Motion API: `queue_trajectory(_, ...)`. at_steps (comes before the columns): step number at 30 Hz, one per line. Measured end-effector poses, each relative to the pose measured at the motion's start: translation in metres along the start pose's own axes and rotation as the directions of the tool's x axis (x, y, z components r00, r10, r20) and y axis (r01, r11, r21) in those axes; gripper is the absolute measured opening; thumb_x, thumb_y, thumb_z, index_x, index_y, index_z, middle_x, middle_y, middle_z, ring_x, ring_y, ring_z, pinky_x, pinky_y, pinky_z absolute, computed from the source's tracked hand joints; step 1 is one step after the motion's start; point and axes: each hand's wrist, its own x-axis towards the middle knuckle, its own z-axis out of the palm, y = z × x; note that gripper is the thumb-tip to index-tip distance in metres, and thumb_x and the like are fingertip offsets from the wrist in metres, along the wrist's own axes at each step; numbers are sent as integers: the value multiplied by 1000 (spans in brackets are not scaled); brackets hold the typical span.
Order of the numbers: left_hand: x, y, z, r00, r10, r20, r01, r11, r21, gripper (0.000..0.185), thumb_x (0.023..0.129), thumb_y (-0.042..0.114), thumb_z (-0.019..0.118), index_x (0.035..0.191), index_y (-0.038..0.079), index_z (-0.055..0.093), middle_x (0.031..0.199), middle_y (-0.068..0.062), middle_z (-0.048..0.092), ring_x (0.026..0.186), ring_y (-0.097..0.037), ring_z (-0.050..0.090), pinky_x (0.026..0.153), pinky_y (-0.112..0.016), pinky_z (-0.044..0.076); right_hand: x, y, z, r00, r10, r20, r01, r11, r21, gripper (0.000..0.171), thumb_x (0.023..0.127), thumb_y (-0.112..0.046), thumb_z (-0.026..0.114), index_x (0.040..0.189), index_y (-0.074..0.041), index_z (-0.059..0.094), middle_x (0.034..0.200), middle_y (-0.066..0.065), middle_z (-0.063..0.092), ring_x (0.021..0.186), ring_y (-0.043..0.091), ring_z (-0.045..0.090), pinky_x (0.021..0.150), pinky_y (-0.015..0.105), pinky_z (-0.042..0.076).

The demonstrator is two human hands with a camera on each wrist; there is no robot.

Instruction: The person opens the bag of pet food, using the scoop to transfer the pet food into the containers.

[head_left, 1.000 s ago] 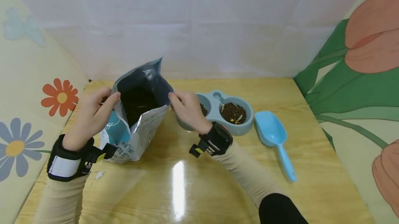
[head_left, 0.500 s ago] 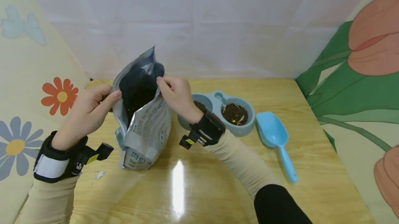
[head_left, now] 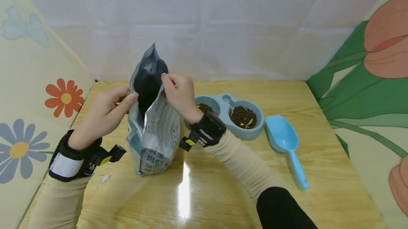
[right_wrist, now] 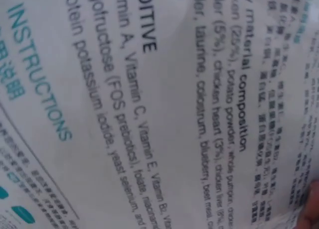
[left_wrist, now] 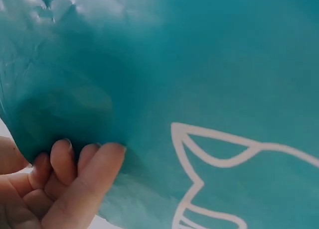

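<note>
A silver and teal pet food bag (head_left: 160, 129) stands upright on the table, its top unsealed and gaping toward the back. My left hand (head_left: 103, 113) pinches the left side of the bag's rim between thumb and fingers. On the opposite side, my right hand (head_left: 181, 94) pinches the rim. Teal film of the bag (left_wrist: 209, 89) with a white line drawing fills the left wrist view, fingertips of the left hand (left_wrist: 75, 189) against it. Printed text on the bag (right_wrist: 164, 99) fills the right wrist view. The bag's contents are hidden in shadow.
Right of the bag sits a grey-blue double bowl (head_left: 247, 135) with brown kibble in both sides; the right forearm partly covers it. A light blue scoop (head_left: 282, 135) lies farther right. A small pale scrap (head_left: 105, 178) is on the table (head_left: 223, 200) at left.
The bag has turned and shifted, ending more upright and farther right than half a second ago. Its mouth has narrowed as the hands came closer together. Bowl and scoop stay put.
</note>
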Motion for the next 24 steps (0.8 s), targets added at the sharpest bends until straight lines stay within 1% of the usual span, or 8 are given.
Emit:
queue_trajectory(2, -2, 3, 0, 999, -31, -11, 31, 1000, -7, 25, 91, 5, 51, 66, 5, 48, 55, 4, 34, 45, -8, 32, 44, -22, 27, -1, 1, 1, 1000, -10, -19, 10, 1000, 5, 45, 91, -6, 44, 46, -8, 35, 44, 6, 45, 39, 13, 40, 42, 22, 27)
queue_trajectory(6, -16, 13, -1, 993, -92, -67, 98, 991, 94, 36, 91, 35, 52, 72, 4, 53, 60, 0, 47, 53, -12, 45, 48, -20, 38, -3, -1, 5, 999, -22, -39, 23, 999, 34, 46, 90, -5, 44, 45, -7, 34, 42, 6, 44, 39, 13, 42, 41, 22, 29)
queue_trajectory(8, -27, 22, -1, 987, -131, -91, 146, 972, 183, 47, 84, 49, 55, 76, 3, 56, 63, -3, 55, 56, -16, 52, 51, -27, 45, -4, -3, 8, 999, -24, -42, 25, 999, 44, 46, 91, -5, 44, 46, -7, 35, 43, 7, 44, 40, 13, 45, 42, 22, 32)
queue_trajectory(11, -42, 33, 3, 978, -154, -140, 187, 944, 271, 50, 76, 51, 63, 80, 1, 61, 66, -7, 61, 58, -21, 57, 52, -39, 48, -4, -3, 12, 998, -41, -38, 42, 999, 29, 46, 92, -6, 44, 47, -7, 35, 44, 7, 45, 42, 13, 47, 43, 22, 35)
queue_trajectory(13, -48, 39, 9, 973, -142, -181, 192, 934, 301, 56, 76, 54, 61, 82, -1, 62, 67, -10, 62, 57, -23, 58, 50, -41, 47, -3, -3, 14, 998, -53, -37, 53, 998, 15, 45, 92, -6, 44, 48, -7, 36, 45, 6, 45, 43, 12, 47, 44, 21, 36)
queue_trajectory(16, -52, 42, 20, 959, -69, -274, 162, 929, 333, 63, 79, 58, 52, 84, -4, 63, 67, -13, 63, 55, -26, 57, 44, -39, 43, -2, -3, 16, 997, -72, -40, 72, 997, -2, 44, 92, -5, 44, 48, -7, 36, 45, 5, 43, 42, 12, 45, 44, 21, 35)
queue_trajectory(19, -52, 44, 33, 929, -1, -370, 151, 914, 376, 56, 82, 50, 48, 80, -5, 60, 62, -13, 58, 50, -27, 53, 41, -37, 36, 0, -2, 20, 997, -68, -28, 67, 998, -3, 44, 92, -5, 45, 49, -8, 36, 44, 4, 40, 42, 12, 45, 44, 21, 36)
queue_trajectory(24, -51, 45, 50, 874, 12, -486, 192, 910, 368, 25, 83, 17, 51, 74, -7, 55, 57, -14, 49, 46, -27, 45, 41, -37, 33, 2, -2, 21, 1000, -30, 8, 30, 1000, -2, 43, 93, -7, 46, 50, -8, 37, 45, 4, 39, 44, 13, 45, 46, 20, 37)
